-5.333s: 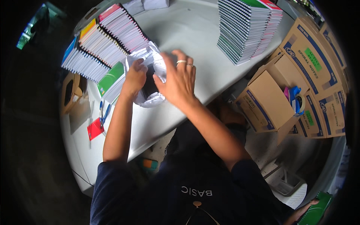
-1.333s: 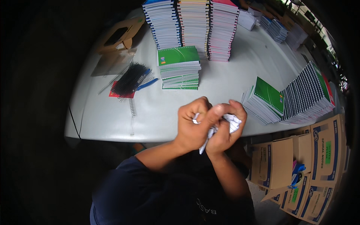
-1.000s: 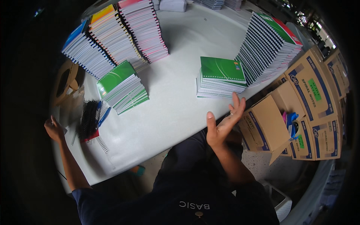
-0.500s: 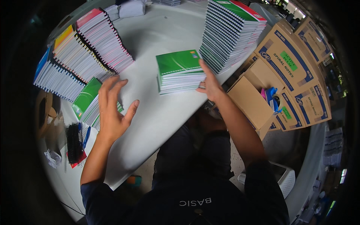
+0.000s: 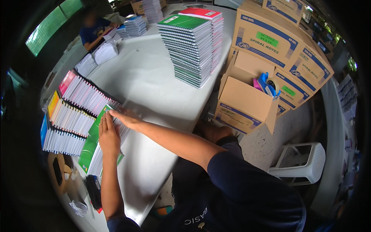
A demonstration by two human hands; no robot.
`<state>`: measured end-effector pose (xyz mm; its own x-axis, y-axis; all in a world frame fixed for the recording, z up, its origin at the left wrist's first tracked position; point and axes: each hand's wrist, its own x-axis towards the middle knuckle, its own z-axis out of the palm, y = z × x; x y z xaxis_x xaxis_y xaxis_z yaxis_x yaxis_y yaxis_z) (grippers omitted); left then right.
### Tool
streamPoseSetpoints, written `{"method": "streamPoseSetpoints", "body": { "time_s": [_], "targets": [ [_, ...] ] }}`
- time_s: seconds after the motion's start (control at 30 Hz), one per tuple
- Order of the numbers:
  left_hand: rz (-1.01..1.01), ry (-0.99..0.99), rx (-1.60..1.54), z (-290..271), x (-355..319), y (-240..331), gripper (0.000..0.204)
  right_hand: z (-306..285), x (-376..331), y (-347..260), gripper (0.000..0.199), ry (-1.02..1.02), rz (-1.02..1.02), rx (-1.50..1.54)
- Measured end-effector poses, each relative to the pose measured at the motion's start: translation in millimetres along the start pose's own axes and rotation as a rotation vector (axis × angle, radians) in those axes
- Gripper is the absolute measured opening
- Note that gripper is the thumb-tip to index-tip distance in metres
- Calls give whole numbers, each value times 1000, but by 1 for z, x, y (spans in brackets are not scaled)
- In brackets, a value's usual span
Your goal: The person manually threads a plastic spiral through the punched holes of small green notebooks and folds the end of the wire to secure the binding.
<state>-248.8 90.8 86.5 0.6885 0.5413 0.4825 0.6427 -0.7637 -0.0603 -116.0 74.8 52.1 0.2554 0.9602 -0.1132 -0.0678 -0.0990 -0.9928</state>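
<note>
Green notebooks point(image 5: 91, 145) under flat hands, left part of the bench point(image 5: 135, 73)
Grip's loose, fingers straight on both; left hand point(image 5: 109, 137) lies along the pile, right hand point(image 5: 128, 119) at its far end; I'd press light and even so edges line up; bound stacks point(image 5: 73, 116) crowd alongside, little room to shove; black coils point(image 5: 92, 189) sit near the left forearm; open carton point(image 5: 243, 104) well apart.
</note>
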Motion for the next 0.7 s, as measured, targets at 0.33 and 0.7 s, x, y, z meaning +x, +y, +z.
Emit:
{"method": "streamPoseSetpoints", "body": {
  "time_s": [0.33,0.7],
  "targets": [
    [53,101,-104,-25,-3,4,33,-39,-130,30,70,152,-706,-221],
    [-105,20,-1,-16,0,-3,28,-57,-203,43,55,72,-842,-414]
  ]
}}
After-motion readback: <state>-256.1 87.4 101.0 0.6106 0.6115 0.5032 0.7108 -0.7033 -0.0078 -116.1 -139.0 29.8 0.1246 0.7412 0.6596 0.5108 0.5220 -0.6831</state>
